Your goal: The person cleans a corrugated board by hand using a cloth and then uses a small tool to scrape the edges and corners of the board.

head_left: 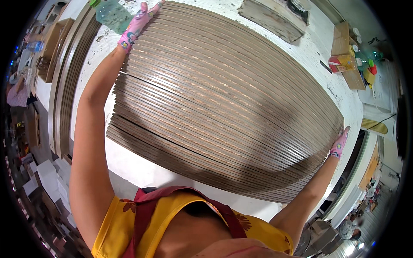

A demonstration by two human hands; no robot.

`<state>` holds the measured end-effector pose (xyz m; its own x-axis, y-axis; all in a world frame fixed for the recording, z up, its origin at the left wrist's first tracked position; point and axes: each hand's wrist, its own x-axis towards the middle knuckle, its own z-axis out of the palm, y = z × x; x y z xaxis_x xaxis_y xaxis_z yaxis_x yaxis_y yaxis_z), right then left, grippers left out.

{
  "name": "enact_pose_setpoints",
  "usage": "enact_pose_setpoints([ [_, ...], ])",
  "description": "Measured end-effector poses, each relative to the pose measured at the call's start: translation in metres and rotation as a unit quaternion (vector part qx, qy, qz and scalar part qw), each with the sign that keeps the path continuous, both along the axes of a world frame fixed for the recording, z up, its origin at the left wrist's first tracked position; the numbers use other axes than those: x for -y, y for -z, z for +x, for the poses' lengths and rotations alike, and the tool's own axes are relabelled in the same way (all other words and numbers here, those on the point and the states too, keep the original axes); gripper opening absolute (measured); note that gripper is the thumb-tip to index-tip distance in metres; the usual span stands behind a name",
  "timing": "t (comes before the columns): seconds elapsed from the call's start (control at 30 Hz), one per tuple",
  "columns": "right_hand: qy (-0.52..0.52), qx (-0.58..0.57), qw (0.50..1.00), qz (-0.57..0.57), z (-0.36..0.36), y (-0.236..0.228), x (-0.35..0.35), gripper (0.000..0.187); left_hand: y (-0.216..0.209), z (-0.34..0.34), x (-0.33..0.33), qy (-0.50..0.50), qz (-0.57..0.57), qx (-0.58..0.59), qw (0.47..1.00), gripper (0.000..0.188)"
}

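Observation:
A wide block of long, thin grey-brown board strips (223, 99) lies packed side by side on a white table. Their long edges look rough, with pale brown patches, and narrow dark gaps run between some of them. My left hand (134, 29), in a pink flowered glove, reaches to the far left end of the strips; its fingers stretch out along their ends. At the right end, my right hand (340, 142) in a matching glove lies against the strip ends, fingers extended. Neither hand is wrapped round anything.
A green-capped clear bottle (112, 16) lies beside my left hand. A worn rectangular block (275, 17) sits at the table's far side. More long boards (69, 81) are stacked at the left. Bottles and cardboard (348, 64) stand at the far right.

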<state>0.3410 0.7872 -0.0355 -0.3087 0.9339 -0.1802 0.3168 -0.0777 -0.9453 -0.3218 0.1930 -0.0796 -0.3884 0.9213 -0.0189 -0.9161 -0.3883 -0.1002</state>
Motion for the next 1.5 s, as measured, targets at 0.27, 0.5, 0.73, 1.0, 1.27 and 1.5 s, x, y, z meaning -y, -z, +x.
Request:
enact_pose_setpoints([
  [0.27,-0.013,0.036,0.999,0.029,0.009,-0.004,-0.005,0.075,-0.014,0.024,-0.015,-0.044,-0.454,-0.709,0.539,0.080],
  [0.5,-0.148,-0.064,0.972,-0.172,0.123,-0.037,0.081,0.082,-0.040,0.085,0.109,-0.046,-0.375,-0.599,0.706,0.098],
  [0.73,0.044,0.068,0.989,-0.124,0.154,-0.039,0.222,0.083,-0.019,0.221,0.183,-0.091,-0.541,-0.437,0.713,0.106],
  [1.0,0.132,0.353,0.926,-0.026,0.101,-0.065,0.258,0.092,-0.030,0.226,0.167,-0.098,-0.498,-0.420,0.752,0.110],
  [1.27,-0.009,0.282,0.959,-0.025,0.174,-0.025,0.203,0.074,-0.040,0.227,0.170,-0.086,-0.555,-0.462,0.687,0.099],
  [1.5,-0.077,0.205,0.976,0.012,0.248,-0.016,0.253,0.068,-0.027,0.242,0.195,-0.111,-0.438,-0.539,0.711,0.109],
])
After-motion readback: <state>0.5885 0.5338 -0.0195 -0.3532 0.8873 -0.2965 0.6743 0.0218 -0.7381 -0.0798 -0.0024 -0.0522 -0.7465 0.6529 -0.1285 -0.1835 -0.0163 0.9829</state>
